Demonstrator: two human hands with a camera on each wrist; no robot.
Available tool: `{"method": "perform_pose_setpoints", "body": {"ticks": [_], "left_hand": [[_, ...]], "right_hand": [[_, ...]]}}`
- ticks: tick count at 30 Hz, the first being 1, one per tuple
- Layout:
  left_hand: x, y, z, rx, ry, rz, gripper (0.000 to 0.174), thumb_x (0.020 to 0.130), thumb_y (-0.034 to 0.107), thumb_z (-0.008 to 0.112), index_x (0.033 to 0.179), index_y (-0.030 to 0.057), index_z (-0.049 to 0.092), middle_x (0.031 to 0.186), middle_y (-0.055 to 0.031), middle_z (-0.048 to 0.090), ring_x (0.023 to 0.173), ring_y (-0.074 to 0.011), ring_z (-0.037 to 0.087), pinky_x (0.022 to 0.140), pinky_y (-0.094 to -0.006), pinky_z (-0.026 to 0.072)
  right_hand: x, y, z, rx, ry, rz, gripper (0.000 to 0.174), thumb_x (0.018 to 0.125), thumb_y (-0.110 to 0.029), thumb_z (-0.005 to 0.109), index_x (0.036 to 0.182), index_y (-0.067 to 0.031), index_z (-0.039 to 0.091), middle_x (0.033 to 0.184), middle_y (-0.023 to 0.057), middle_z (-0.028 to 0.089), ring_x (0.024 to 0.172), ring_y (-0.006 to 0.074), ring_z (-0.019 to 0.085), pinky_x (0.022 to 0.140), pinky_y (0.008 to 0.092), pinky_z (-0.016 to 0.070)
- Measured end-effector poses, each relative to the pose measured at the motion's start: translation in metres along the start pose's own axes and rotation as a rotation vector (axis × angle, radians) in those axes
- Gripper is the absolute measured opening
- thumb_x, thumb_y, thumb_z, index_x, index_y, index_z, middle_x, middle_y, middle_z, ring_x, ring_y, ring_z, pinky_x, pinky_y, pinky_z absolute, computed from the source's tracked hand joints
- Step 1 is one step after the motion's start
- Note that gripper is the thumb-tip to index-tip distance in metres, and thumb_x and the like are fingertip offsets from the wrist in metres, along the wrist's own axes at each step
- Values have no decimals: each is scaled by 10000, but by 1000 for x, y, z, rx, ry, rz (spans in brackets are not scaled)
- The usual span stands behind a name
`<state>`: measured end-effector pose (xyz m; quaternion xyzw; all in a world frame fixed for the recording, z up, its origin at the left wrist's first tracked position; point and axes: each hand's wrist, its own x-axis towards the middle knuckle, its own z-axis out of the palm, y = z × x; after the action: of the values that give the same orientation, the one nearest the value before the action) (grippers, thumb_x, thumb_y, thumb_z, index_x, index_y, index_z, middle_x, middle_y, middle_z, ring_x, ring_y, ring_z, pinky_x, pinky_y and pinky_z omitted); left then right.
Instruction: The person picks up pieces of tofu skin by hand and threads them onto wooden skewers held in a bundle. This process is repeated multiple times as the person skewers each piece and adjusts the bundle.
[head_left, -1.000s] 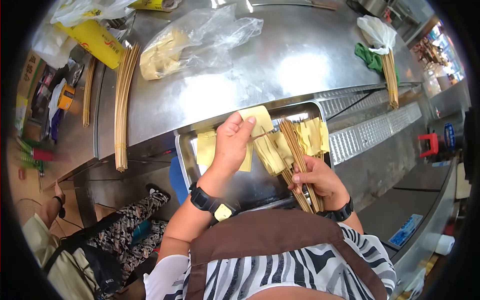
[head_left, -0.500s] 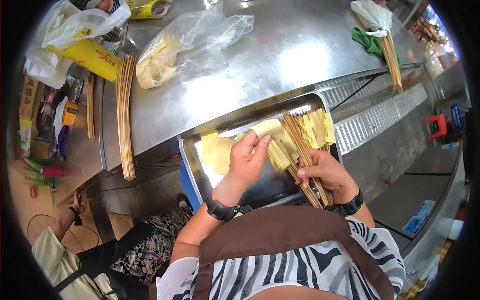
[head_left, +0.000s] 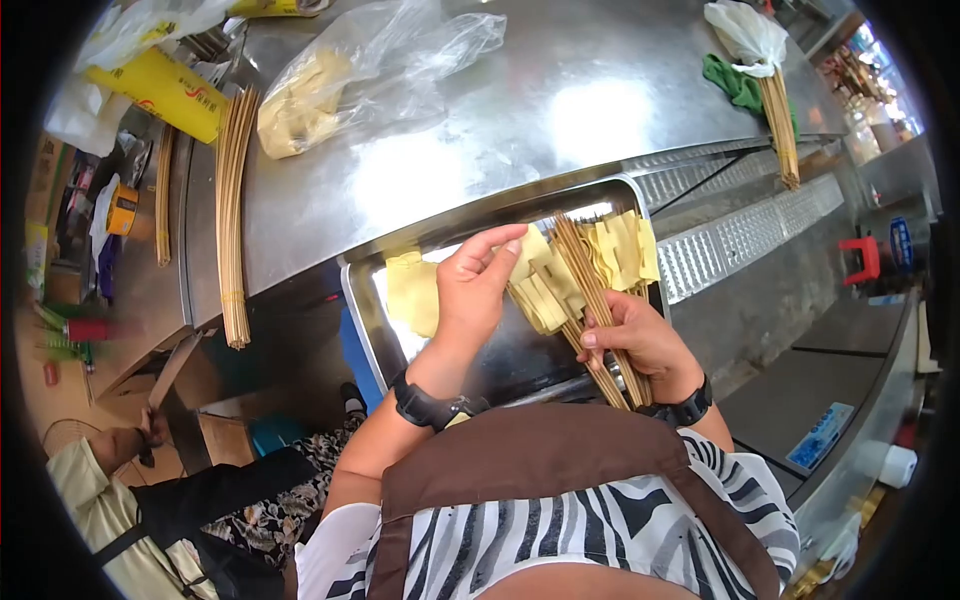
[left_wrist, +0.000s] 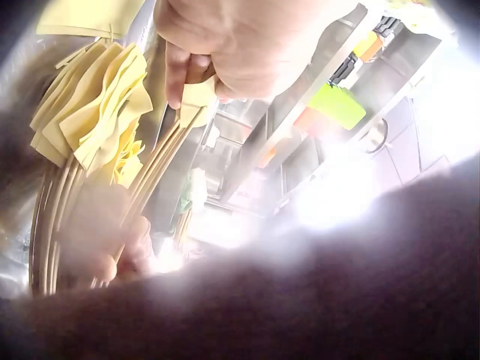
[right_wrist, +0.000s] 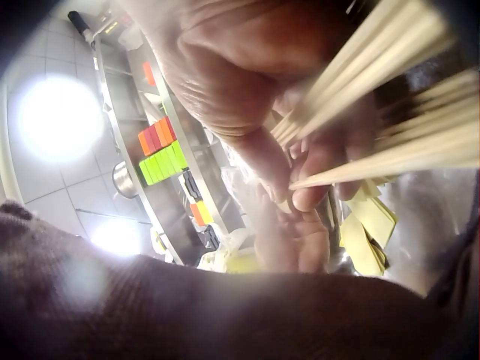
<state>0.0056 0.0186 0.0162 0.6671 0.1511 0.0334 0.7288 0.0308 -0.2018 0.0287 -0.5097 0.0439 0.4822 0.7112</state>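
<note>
My left hand [head_left: 468, 295] pinches a small yellow tofu sheet [left_wrist: 199, 99] between thumb and fingers, mostly covered by the fingers in the head view. In the left wrist view the sheet meets the tips of thin skewers. My right hand [head_left: 645, 345] grips a bundle of bamboo skewers [head_left: 582, 268], thumb across it. Folded tofu sheets [head_left: 541, 302] threaded on skewers lie beside that bundle. Below both hands is a metal tray [head_left: 362, 325], with loose tofu sheets [head_left: 411, 293] at its left and more skewered sheets [head_left: 622, 250] at its right.
Behind the tray a steel counter [head_left: 480, 110] carries a clear plastic bag [head_left: 305, 105] of yellow sheets and a long skewer bundle [head_left: 234, 220]. Bagged skewers [head_left: 778, 130] lie by a green cloth [head_left: 735, 85] at right. Another person [head_left: 130, 480] is at lower left.
My left hand held the tofu sheet up flat, then bent it over and brought it to the skewer tips. My right hand has kept its grip on the skewers.
</note>
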Motion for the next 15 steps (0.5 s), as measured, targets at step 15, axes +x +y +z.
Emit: {"method": "perform_pose_setpoints", "body": {"ticks": [15], "left_hand": [[-14, 0, 12, -270, 51, -44, 325, 897, 47, 590, 1208, -38, 553, 798, 38, 585, 674, 9, 465, 598, -149, 373]], "right_hand": [[3, 0, -2, -13, -8, 5, 243, 781, 14, 676, 910, -28, 475, 740, 53, 580, 559, 133, 622, 609, 264, 541]]}}
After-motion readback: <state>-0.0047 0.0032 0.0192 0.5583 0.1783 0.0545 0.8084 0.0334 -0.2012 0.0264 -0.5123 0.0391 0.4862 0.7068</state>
